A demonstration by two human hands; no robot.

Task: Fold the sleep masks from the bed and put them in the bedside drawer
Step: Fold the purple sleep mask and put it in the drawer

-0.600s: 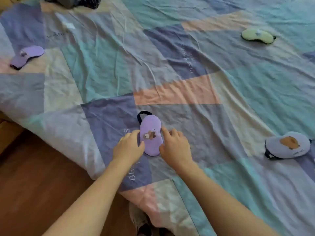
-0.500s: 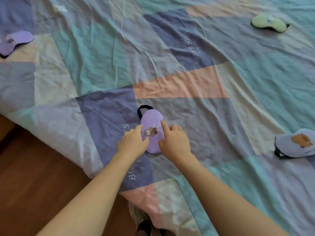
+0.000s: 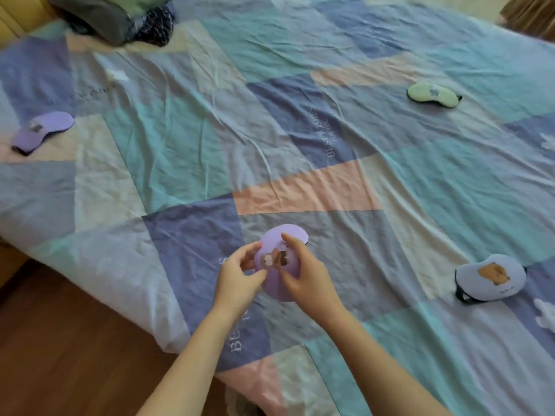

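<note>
A folded purple sleep mask (image 3: 277,244) with a small bear print sits between my hands near the bed's front edge. My left hand (image 3: 238,279) pinches its left side and my right hand (image 3: 303,273) grips its right side, thumb on top. The mask seems lifted slightly off the patchwork quilt (image 3: 186,163). Another purple mask (image 3: 45,130) lies at the far left. A pale green mask (image 3: 432,96) lies at the back right. A light blue mask (image 3: 492,279) with an orange bear lies folded at the right. No drawer is in view.
Dark clothes or pillows (image 3: 111,18) are heaped at the head of the bed, top left. Wooden floor (image 3: 60,355) runs along the bed's near edge at the lower left.
Both hands have taken hold of the purple mask that lay flat under my fingers and raised it a little. The camera has swung to show more of the bed.
</note>
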